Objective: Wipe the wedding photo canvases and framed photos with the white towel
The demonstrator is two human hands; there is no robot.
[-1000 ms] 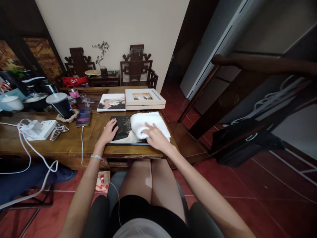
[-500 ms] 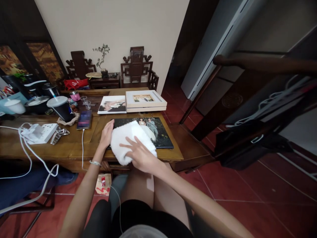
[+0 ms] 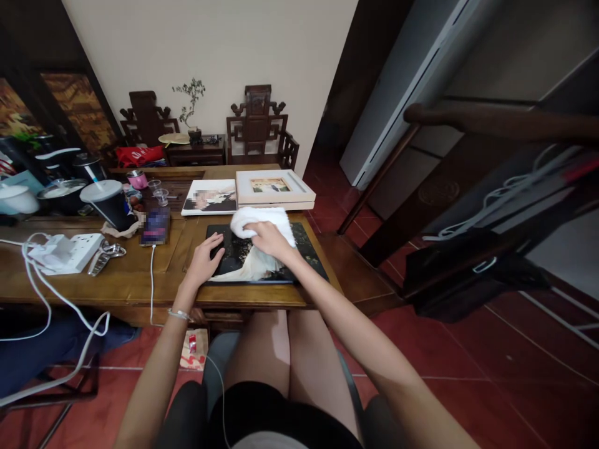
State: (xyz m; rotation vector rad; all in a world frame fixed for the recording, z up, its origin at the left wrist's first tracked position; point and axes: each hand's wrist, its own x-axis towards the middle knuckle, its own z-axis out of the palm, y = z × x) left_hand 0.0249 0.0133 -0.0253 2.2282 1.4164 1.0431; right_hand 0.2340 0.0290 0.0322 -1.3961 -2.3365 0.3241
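Note:
A dark photo panel or album printed with a wedding picture lies flat at the near edge of the wooden table. My right hand grips a folded white towel and presses it on the panel's upper middle. The towel reaches the panel's far edge and hides part of the picture. On the panel's left edge rests my left hand, fingers apart and holding nothing. Just beyond the panel are a smaller photo book and a white boxed album.
To the left a phone is on its cable, beside a lidded dark cup. A power strip with loose white cables sits at the near left. A wooden chair stands close on the right.
My right hand has pushed the towel away from me to the panel's far edge, uncovering the lower left of the picture. My left hand has shifted slightly from the edge onto the panel.

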